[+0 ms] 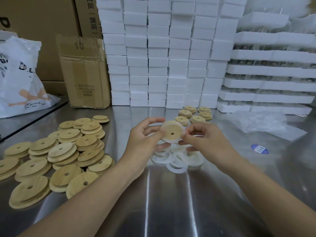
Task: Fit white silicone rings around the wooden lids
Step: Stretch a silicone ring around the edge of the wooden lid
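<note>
Two hands, both mine, meet above the middle of a stainless steel table point(171, 202). Between them I hold one round wooden lid point(171, 132), its flat face toward me, with a small hole near its middle.

My left hand point(145, 135) grips the lid's left edge, thumb in front and fingers curled behind. My right hand point(203, 142) pinches the lid's right edge between thumb and forefinger.

A white silicone ring point(163, 127) shows around the lid's rim at the upper left and along the bottom. I cannot tell whether it is seated all the way round.

Just below my hands, a heap of loose white rings point(176, 161) lies on the table. To my left, a wide pile of bare wooden lids point(59, 158) overlaps in loose layers. Beyond my hands sit several small neat stacks of lids point(195, 115).

At the back of the table, columns of white foam blocks point(162, 57) rise out of view. To their right, white foam trays point(273, 69) are stacked in layers. A worn cardboard box point(85, 71) stands to the left of the blocks, and a printed white plastic bag point(20, 74) sits at the far left.

On my right lie a crumpled clear plastic bag point(256, 121) and, nearer me, a blue oval sticker point(259, 149).
</note>
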Demonstrator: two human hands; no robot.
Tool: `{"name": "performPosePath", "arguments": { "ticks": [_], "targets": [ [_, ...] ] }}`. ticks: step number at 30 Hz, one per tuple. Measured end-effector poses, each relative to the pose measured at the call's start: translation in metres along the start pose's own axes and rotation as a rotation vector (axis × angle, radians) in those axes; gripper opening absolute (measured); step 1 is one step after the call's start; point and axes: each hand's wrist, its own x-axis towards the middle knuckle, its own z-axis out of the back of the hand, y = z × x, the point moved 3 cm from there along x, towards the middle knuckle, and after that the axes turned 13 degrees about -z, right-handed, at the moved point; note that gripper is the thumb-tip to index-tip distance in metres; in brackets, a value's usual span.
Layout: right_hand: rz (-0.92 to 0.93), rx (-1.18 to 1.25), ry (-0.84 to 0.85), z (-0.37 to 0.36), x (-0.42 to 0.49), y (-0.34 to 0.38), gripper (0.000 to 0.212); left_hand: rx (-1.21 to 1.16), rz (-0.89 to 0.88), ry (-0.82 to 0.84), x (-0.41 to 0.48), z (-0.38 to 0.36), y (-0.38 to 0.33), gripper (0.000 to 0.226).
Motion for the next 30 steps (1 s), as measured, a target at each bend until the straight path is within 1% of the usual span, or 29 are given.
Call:
{"name": "performPosePath", "arguments": {
  "ticks": [2,4,8,10,12,16,23,27,30],
  "targets": [
    [0.051,-0.031,-0.046,0.0,-0.001,0.002,0.007,0.103,-0.061,0.044,0.0,0.0,-0.001,0.034],
    [0.092,-0.047,-0.079,0.001,-0.002,0.004,0.006,0.174,-0.104,0.099,-0.002,-0.001,-0.001,0.037],
    [0.126,-0.029,-0.088,0.0,-0.003,0.005,0.008,0.216,-0.125,0.179,-0.004,-0.004,0.001,0.045],
    [0.129,-0.026,-0.091,0.001,-0.002,0.004,0.008,0.226,-0.149,0.199,-0.004,-0.005,0.0,0.042],
    [0.136,-0.033,-0.086,0.001,-0.002,0.004,0.008,0.228,-0.16,0.205,-0.004,-0.005,0.001,0.038],
    [0.146,-0.044,-0.064,0.001,-0.002,0.006,0.009,0.21,-0.169,0.191,-0.002,-0.003,0.0,0.04],
    [0.093,-0.057,0.017,0.008,0.0,0.009,0.011,0.185,-0.219,0.196,0.005,-0.003,-0.005,0.042],
    [0.047,-0.088,0.092,0.011,0.0,0.008,0.012,0.156,-0.191,0.188,0.004,-0.002,-0.005,0.04],
    [0.057,-0.084,0.072,0.011,-0.001,0.009,0.013,0.092,-0.133,0.165,0.002,-0.003,-0.003,0.036]
  ]
}}
